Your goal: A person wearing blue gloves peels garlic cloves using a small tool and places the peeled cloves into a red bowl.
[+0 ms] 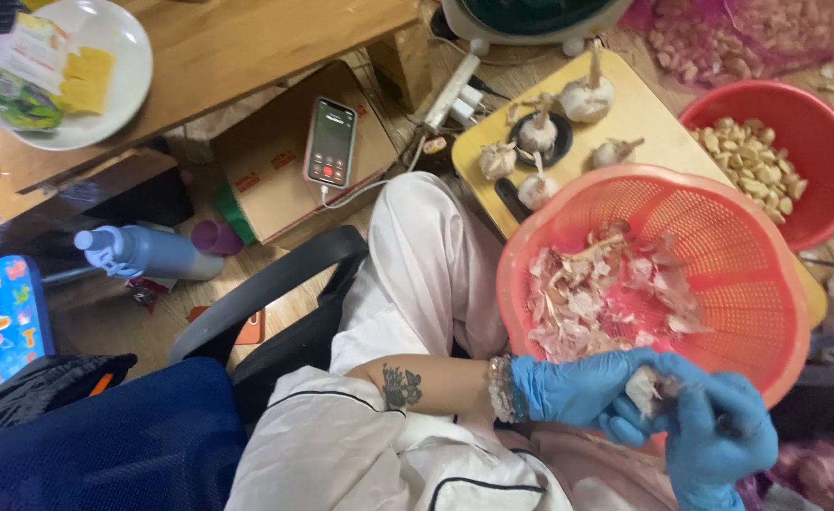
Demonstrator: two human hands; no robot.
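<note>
Blue-gloved left hand [578, 386] and right hand [720, 435], grips clamped on papery, seemingly half-peeled garlic clove [642, 388].

- Our left hand [578, 386] and right hand [720, 440] wear smooth, matt blue rubbery gloves.
- We see papery, dry garlic skins [592, 293] in a glossy perforated plastic basket [767, 312].
- The far red bowl [819, 142] looks like shiny plastic.
- The small table [639, 109] is smooth pale wood.
- The phone [330, 142] screen is glossy glass.

Garlic bulbs [568, 132] lie left of the bowl [815, 132].
</note>
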